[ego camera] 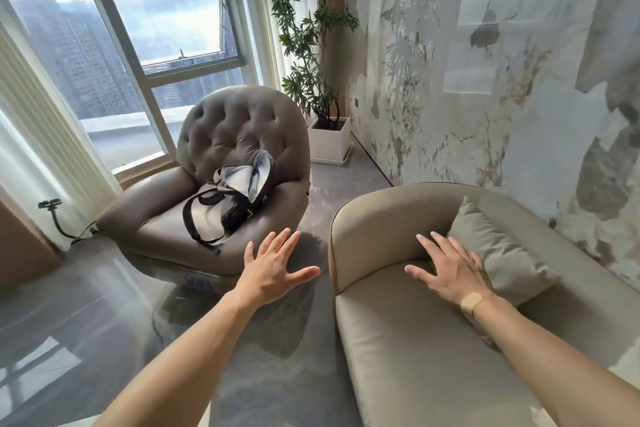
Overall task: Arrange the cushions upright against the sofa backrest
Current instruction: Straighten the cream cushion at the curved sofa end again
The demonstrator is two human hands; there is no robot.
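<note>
A beige sofa (415, 357) with a rounded backrest fills the lower right. One grey-green cushion (498, 253) leans against its backrest at the far corner, a corner pointing up. My right hand (450, 270) hovers over the seat just left of the cushion, fingers spread, holding nothing; a plaster sits on its wrist. Over the floor between the sofa and the armchair, my left hand (273, 270) is stretched out with its fingers apart and nothing in it.
A brown tufted armchair (242, 135) stands ahead on the left with a dark backpack (232, 198) on its seat. A potted plant (329, 135) stands in the corner by the marbled wall. Large windows with curtains run along the left. Glossy grey floor lies between the seats.
</note>
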